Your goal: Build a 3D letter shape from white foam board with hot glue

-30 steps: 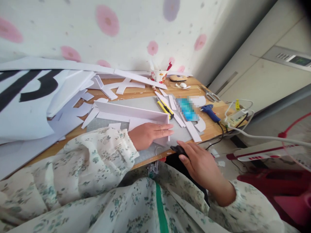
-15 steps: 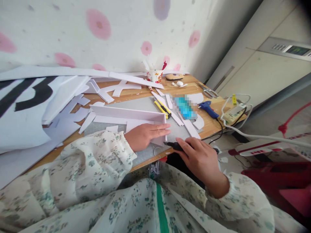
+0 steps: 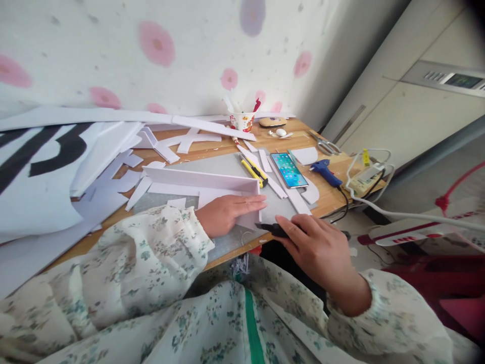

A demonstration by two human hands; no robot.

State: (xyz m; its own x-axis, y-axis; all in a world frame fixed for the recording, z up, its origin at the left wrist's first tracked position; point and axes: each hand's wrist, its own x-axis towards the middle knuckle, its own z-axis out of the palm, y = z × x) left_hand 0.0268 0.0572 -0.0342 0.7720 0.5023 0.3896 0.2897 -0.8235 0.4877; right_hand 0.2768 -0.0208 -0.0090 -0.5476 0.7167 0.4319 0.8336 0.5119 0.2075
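Observation:
A white foam board piece with upright walls lies on the grey cutting mat. My left hand rests flat on it, fingers stretched out toward its right end wall. In my right hand is a black utility knife, its blade pointing left at the near right corner of the foam board. The blade tip is close to the board's edge; I cannot tell if it touches. Behind the board lies a yellow utility knife. A phone with a lit screen lies to its right.
A blue glue gun, scissors and a power strip with cables lie at the right. A paper cup stands by the wall, near a computer mouse. White foam board scraps cover the left side.
My right hand has shifted slightly right and down, with the knife still in it. My left hand stays in place on the board. The view has moved a little.

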